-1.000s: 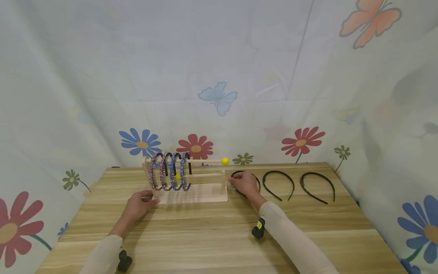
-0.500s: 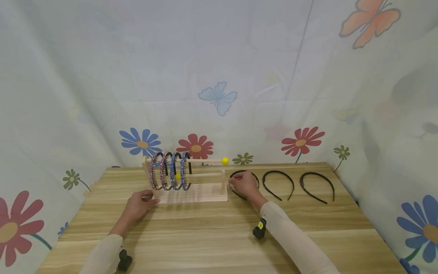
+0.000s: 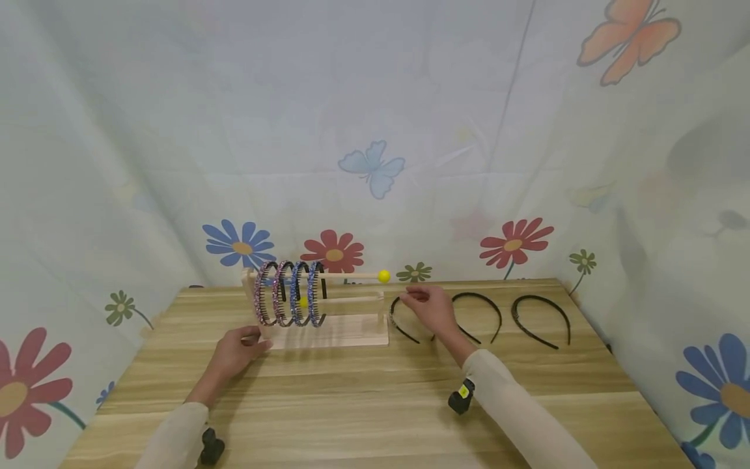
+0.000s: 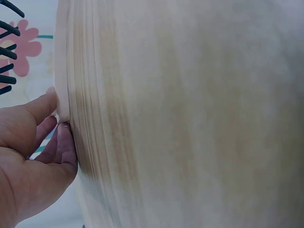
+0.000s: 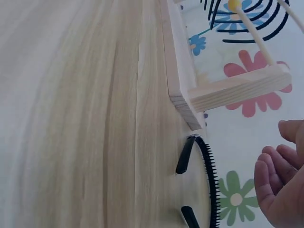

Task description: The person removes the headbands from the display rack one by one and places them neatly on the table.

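A wooden headband rack (image 3: 351, 331) stands at the middle left, its upper rod tipped with a yellow ball (image 3: 383, 276). Several glittery toothed headbands (image 3: 315, 296), pink and blue, hang over its rods. My left hand (image 3: 234, 355) holds the left front corner of the rack's base, thumb and fingers at the board's end in the left wrist view. My right hand (image 3: 432, 309) hovers over a black toothed headband (image 5: 210, 175) lying just right of the rack. Its fingers are loosely bent and hold nothing; in the head view the hand covers part of that headband.
Two more black headbands, a middle one (image 3: 498, 312) and a far right one (image 3: 536, 298), lie on the wooden table (image 3: 351, 404). Behind the table hangs a backdrop (image 3: 263, 130) printed with flowers and butterflies.
My right hand has let go of the nearest black headband and risen up and slightly right of it. The headband sits slightly further left. My left hand stays at the rack.
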Tool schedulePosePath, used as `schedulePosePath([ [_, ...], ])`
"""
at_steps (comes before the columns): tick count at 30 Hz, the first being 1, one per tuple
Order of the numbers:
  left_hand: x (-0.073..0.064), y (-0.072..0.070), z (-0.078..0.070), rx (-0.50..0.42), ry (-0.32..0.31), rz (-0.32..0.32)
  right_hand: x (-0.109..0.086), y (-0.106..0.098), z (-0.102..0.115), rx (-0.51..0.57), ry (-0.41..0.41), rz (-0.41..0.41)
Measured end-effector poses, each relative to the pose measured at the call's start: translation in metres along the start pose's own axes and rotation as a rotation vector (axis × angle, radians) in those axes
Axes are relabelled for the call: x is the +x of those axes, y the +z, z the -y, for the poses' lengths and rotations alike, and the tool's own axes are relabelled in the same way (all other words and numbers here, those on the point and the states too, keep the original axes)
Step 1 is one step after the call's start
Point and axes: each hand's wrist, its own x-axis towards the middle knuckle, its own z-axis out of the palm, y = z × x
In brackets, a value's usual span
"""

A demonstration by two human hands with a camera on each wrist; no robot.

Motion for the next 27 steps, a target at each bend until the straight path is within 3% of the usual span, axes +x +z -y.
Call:
schedulePosePath([
  [8, 0.001, 0.000, 0.003, 0.001, -0.013, 0.001, -0.015, -0.009, 0.006, 0.055, -0.144, -0.049],
  [16, 0.001, -0.001, 0.002, 0.001, -0.008, -0.001, -0.036, -0.014, 0.028, 0.103, -0.256, -0.086],
  [27, 0.004, 0.002, 0.005, 0.001, -0.021, 0.007, -0.047, 0.003, 0.057, 0.135, -0.344, -0.046],
])
